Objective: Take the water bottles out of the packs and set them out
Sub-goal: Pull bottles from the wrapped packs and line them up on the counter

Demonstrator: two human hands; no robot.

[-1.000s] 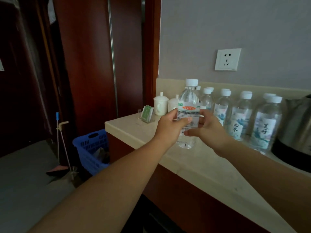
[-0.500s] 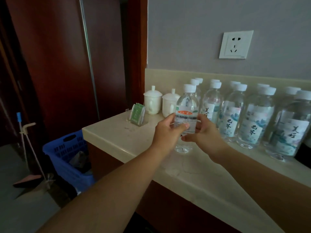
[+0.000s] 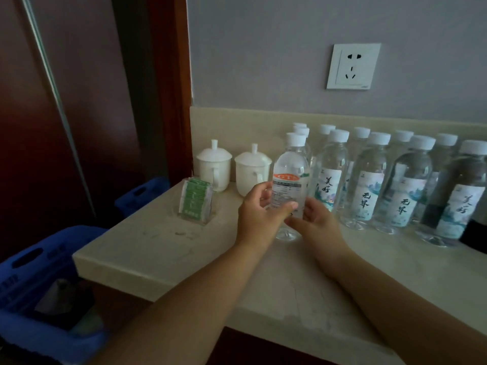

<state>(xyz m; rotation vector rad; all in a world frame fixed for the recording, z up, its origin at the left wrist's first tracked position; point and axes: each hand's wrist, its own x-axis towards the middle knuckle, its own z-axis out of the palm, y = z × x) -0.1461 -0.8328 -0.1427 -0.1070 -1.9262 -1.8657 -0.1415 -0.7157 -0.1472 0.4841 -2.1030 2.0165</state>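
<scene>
Seating bottle on surface by row; L grip, R grip both curled round it. Next: we release upright.

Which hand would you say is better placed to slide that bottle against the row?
Probably the left hand: its grip is on the bottle's open side, while the right hand sits between bottle and row.

My pale stone worktop carries two white lidded cups near its back edge, the left cup just beside the right cup. A clear holder of green sachets stands before the left one. A white socket sits on the grey wall above. Below to my left is a blue basket, by dark wooden panels.
</scene>
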